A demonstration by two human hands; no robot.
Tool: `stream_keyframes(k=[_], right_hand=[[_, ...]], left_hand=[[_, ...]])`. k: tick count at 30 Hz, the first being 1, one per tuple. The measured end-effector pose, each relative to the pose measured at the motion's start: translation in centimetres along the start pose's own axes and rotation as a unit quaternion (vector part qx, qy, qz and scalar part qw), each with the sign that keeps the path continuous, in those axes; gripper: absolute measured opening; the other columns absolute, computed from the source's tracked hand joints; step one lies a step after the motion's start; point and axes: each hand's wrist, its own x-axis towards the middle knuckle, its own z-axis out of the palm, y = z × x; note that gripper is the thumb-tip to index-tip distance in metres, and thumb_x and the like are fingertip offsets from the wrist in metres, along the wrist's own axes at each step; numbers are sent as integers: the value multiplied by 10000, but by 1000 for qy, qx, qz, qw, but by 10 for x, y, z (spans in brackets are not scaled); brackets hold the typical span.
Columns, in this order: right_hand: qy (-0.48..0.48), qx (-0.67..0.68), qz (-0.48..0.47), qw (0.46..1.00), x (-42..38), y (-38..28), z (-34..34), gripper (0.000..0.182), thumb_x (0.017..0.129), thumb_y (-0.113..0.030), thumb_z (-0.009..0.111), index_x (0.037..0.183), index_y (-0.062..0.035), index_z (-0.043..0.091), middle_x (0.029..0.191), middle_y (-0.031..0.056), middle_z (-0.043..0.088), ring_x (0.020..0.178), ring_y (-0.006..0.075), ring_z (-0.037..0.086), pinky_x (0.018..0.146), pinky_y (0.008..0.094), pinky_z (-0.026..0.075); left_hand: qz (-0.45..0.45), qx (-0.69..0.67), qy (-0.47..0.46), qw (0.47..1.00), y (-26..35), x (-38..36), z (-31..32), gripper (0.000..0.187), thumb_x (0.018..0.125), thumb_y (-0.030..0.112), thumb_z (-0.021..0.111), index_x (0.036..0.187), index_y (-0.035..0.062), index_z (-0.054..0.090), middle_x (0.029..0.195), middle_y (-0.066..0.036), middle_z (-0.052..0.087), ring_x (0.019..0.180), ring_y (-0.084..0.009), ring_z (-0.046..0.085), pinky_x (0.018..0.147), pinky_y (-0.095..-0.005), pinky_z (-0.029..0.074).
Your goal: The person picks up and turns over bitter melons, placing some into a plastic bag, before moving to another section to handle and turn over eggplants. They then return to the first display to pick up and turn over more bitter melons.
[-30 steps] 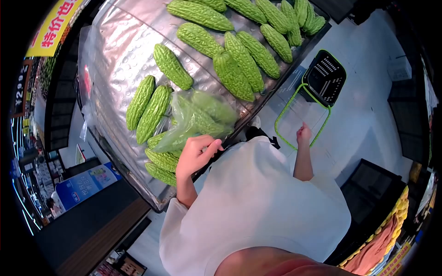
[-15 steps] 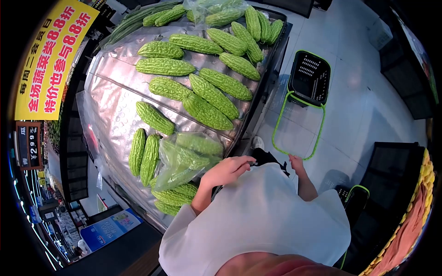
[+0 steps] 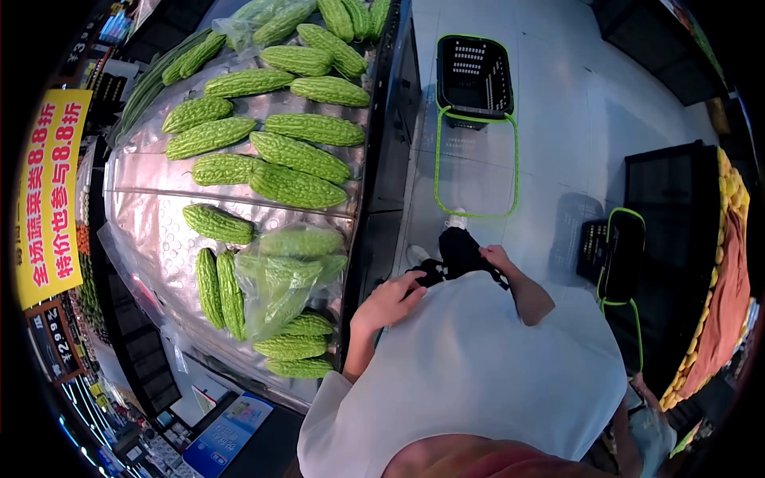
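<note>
Hovering empty at waist, left hand (image 3: 388, 304) and right hand (image 3: 497, 257) apart; filled bag (image 3: 279, 275) lying at surface (image 3: 159, 239) edge, basket (image 3: 475, 76) empty.

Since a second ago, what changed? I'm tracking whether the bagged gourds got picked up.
The left hand let go of the bag of gourds and drew back to the waist; the right hand came in too. The bag stayed on the display shelf, the basket on the floor.
</note>
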Motion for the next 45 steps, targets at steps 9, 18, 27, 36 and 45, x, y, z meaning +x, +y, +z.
stream_keyframes(k=[9, 18, 27, 36, 45], right_hand=[[-77, 14, 70, 994, 53, -13, -60, 268, 906, -258, 615, 830, -17, 705, 697, 108, 672, 631, 212, 653, 569, 354, 511], [11, -138, 0, 990, 138, 4, -77, 357, 769, -92, 631, 1120, -52, 684, 935, 183, 707, 987, 327, 687, 899, 415, 533], [-169, -378, 55, 909, 227, 14, -10, 507, 843, -196, 672, 1328, -88, 572, 1199, 165, 692, 1171, 333, 652, 1067, 547, 441], [-149, -400, 48, 903, 117, -130, -86, 333, 800, -298, 639, 1030, -94, 767, 1086, 141, 745, 1045, 299, 710, 895, 430, 566], [-72, -402, -30, 912, 31, -198, -158, 354, 765, -353, 679, 966, -80, 778, 991, 173, 753, 945, 328, 736, 842, 466, 591]], left_hand=[[-44, -35, 35, 998, 51, 70, 7, 375, 1008, 199, 595, 1336, 20, 561, 1028, -172, 723, 919, -274, 705, 851, -354, 529], [-105, -194, -70, 973, 29, 148, 24, 332, 1054, 214, 557, 1344, 51, 558, 1034, -95, 717, 953, -160, 661, 879, -299, 504], [-273, -485, 68, 828, -102, 214, 79, 325, 1065, 213, 461, 1275, 2, 593, 1134, -142, 664, 1118, -211, 630, 988, -344, 495], [-124, -370, 29, 920, -64, 231, 37, 295, 1017, 204, 546, 995, 9, 767, 1164, -118, 694, 1149, -219, 612, 988, -357, 483], [114, 275, -77, 951, -55, 341, 56, 700, 902, 634, 589, 1365, 109, 594, 1314, -216, 607, 1243, -420, 525, 1105, -468, 383]])
